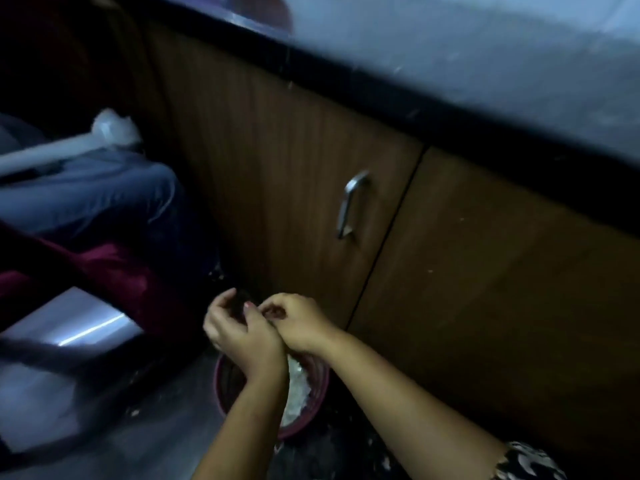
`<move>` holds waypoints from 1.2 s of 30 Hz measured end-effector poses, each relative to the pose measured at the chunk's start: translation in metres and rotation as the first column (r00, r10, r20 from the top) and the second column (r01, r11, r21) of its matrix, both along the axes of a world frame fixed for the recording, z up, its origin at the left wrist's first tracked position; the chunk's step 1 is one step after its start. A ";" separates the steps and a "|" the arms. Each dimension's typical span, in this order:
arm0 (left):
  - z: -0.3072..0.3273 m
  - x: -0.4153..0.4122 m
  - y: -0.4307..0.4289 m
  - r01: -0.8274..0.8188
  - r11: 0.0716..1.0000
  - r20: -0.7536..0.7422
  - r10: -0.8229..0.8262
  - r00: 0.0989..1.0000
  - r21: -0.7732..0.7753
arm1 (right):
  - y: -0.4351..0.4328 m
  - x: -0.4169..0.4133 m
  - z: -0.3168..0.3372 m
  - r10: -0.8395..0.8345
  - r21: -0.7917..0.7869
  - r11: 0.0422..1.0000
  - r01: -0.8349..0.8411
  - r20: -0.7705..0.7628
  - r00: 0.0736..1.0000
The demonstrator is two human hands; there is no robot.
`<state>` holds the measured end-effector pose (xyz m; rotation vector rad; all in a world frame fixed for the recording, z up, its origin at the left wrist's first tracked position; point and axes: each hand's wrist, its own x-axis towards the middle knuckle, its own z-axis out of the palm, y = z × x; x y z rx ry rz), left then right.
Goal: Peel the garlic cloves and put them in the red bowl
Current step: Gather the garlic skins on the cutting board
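Peeling, by my read: left hand (239, 329) and right hand (298, 320) curled fingertip-to-fingertip above red bowl (321, 388) | clove hidden, grip cannot tell | bowl holds pale heap (296, 386) | partway, remainder unknown

The red bowl (320, 396) at 6 o'clock is half hidden under both arms (398, 393). What the left grip (239, 327) and right grip (298, 322) hold is too dark to tell. The desk (450, 46) at 1 o'clock is blurry.
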<state>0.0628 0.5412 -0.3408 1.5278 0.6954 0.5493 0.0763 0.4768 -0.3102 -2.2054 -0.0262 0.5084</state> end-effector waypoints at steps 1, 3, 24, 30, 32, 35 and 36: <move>0.027 0.000 -0.004 -0.003 0.999 0.116 -0.002 0.993 0.045 | -0.005 -0.006 0.029 -0.022 0.022 1.000 0.021 0.088 0.996; 0.086 -0.001 -0.016 0.025 0.991 0.334 -0.067 0.940 0.128 | -0.026 -0.025 0.096 -0.114 0.093 0.991 0.091 0.274 0.955; 0.328 -0.035 -0.322 0.863 0.408 0.129 -0.878 0.460 -0.299 | -0.391 -0.194 0.260 -0.716 -0.068 0.495 0.866 0.532 0.452; 0.327 -0.030 -0.332 0.775 0.505 0.031 -0.830 0.557 -0.381 | -0.427 -0.203 0.263 -0.644 -0.059 0.645 0.761 0.493 0.585; 0.330 -0.036 -0.340 0.770 0.516 0.010 -0.829 0.559 -0.375 | -0.436 -0.213 0.266 -0.643 0.008 0.686 0.728 0.476 0.601; 0.340 -0.051 -0.357 0.801 0.497 0.019 -0.846 0.533 -0.334 | -0.442 -0.224 0.272 -0.699 0.152 0.673 0.724 0.451 0.555; 0.343 -0.056 -0.361 0.810 0.498 0.023 -0.848 0.530 -0.310 | -0.444 -0.225 0.271 -0.732 0.205 0.647 0.734 0.436 0.523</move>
